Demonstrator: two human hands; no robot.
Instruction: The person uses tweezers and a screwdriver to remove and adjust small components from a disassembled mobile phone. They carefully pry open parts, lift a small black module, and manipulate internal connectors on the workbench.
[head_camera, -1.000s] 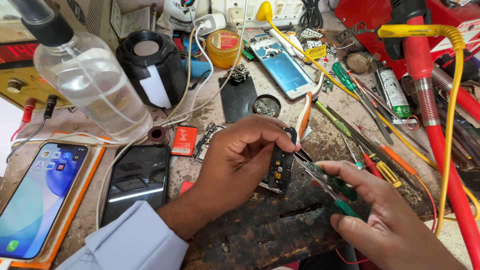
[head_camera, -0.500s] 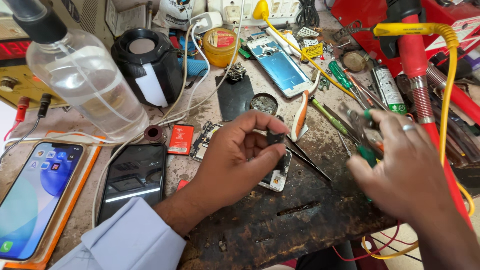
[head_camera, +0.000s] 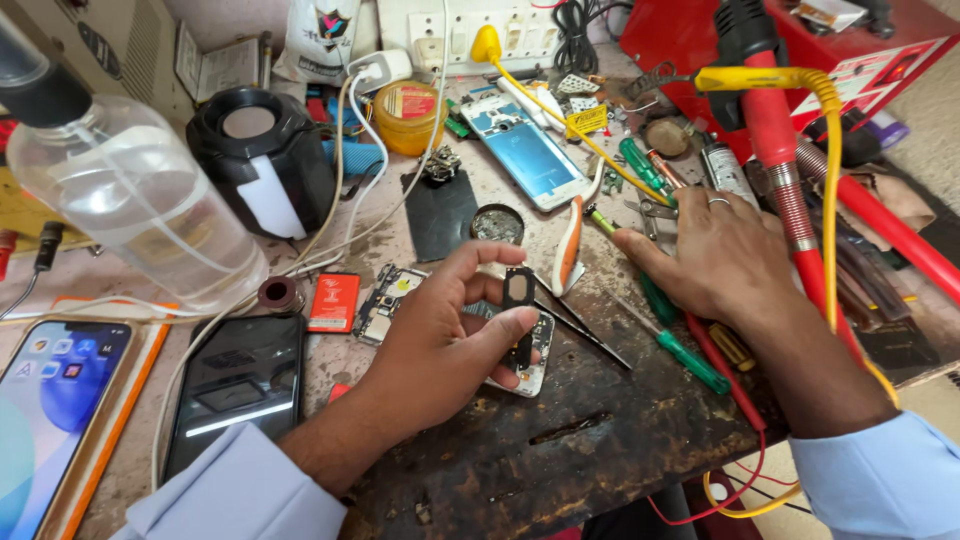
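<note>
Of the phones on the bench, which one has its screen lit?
The phone at the bench's left edge, showing bright app icons; the black phone beside it is dark.

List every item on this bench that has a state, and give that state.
left hand: pinching a small black part
right hand: flat on the tools, holding nothing
opened phone: back off, under the left hand
lit phone: screen on
dark phone: screen off
clear bottle: capped, tilted

Colour crowds a stained brown workbench (head_camera: 600, 450)

Near left, a black phone (head_camera: 240, 385) beside a small red battery (head_camera: 333, 302); far centre, a yellow tub (head_camera: 407, 118); right, green-handled screwdrivers (head_camera: 690, 355) and a red-and-yellow cable (head_camera: 830, 150); pale blue sleeves (head_camera: 880, 480).
</note>
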